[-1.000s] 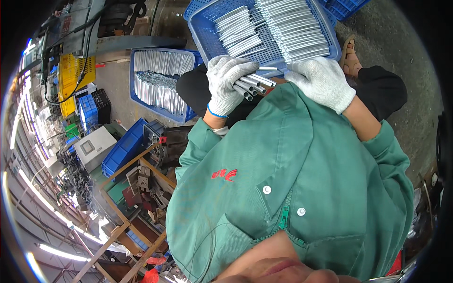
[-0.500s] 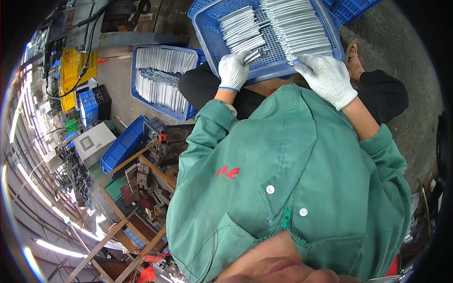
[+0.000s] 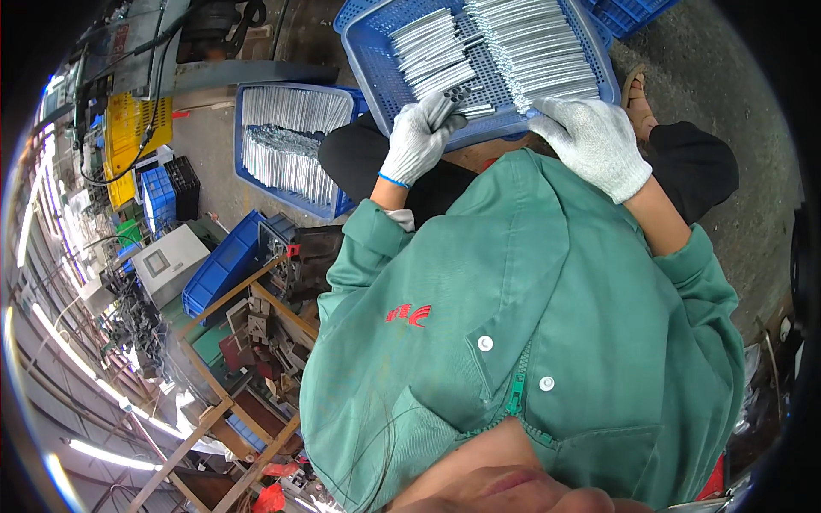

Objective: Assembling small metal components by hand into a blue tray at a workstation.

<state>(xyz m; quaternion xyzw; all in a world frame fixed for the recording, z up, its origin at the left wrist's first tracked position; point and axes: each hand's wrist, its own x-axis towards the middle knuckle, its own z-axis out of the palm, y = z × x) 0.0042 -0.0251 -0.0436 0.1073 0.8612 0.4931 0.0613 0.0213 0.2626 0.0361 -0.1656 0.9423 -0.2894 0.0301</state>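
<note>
1. Metal tubes: in left hand, fingers wrapped round them, over basket near side.
2. Right hand at near rim; can't tell if fingers grip anything.
3. Tube stacks inside basket.

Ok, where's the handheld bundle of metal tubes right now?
In the head view, the bundle is in the left hand, by the lower-left corner of the large blue basket, just below its left stack of tubes.

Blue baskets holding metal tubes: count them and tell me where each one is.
2. The front basket is straight ahead, by the left hand and right hand; the second basket is farther left. Others may be hidden or cut off at the top edge.
</note>
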